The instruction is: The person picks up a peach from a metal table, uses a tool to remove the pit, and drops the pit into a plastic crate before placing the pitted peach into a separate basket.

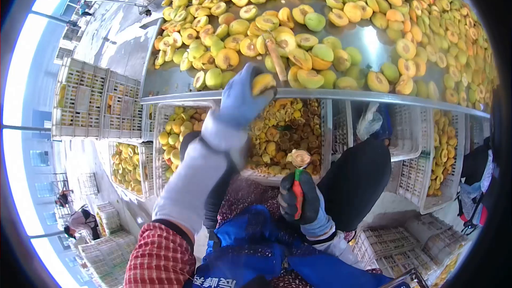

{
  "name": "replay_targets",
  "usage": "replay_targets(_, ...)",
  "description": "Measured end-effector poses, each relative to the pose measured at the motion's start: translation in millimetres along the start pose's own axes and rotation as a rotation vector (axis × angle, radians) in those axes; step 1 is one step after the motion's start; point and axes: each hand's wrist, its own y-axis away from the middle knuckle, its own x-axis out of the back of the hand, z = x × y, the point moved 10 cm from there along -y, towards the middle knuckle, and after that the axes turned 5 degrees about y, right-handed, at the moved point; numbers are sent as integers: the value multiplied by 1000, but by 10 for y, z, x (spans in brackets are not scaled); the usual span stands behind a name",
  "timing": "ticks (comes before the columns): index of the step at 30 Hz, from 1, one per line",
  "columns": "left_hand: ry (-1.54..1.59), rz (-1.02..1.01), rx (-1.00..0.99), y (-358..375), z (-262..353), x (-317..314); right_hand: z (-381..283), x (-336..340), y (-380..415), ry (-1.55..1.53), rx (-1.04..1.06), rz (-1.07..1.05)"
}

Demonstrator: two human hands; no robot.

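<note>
My left hand (pixel 242 96), in a blue-grey glove, is closed around a yellow peach half (pixel 263 83) just over the table's front edge. Lower down, my right hand (pixel 298 200), in a dark-palmed glove, grips a pitting knife (pixel 298 192) by its red and green handle, pointing up. A pale brownish piece (pixel 299 157), perhaps a pit with flesh, sits on its tip. Beneath my hands, a crate (pixel 280 177) holds scraps and cut pieces. Beyond my left hand, a wooden stick or handle (pixel 275 60) lies among halved peaches (pixel 250 48) on the metal table (pixel 176 81).
The table's metal rim (pixel 362 96) runs across in front of me. Below it stand a crate of peaches (pixel 184 128) on the left and another crate (pixel 426 176) on the right. Stacked crates (pixel 96 101) rise at the left, where a person (pixel 84 223) bends over farther off.
</note>
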Motion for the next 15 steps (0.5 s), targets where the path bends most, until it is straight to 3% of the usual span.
replay_targets(1,181,-26,-8,241,-7,-88,-91,-215,42,69,69,-167)
replay_targets(2,362,-47,-15,483,-2,-152,-56,-111,-41,55,62,-154)
replay_targets(4,920,-63,297,962,-106,-435,209,353,-268,-195,-139,140)
replay_targets(5,926,-4,298,1098,-101,-425,85,586,-219,40,-10,432)
replay_targets(6,927,-2,297,1165,-105,-415,145,657,-224,42,-10,432)
replay_targets(8,933,91,389,1320,-267,-355,-64,762,-201,541,280,424)
replay_targets(9,1035,113,357,1378,-390,-363,-38,283,-58,320,126,426)
replay_targets(10,1040,125,475,1447,-397,-344,4,298,-62,320,118,427)
replay_targets(12,1103,236,396,1486,-355,-264,110,190,-169,402,115,227)
replay_targets(13,1104,232,398,1524,-324,-275,187,299,-208,302,70,302)
replay_targets(15,878,230,353,1547,-251,-205,189,178,-180,228,24,234)
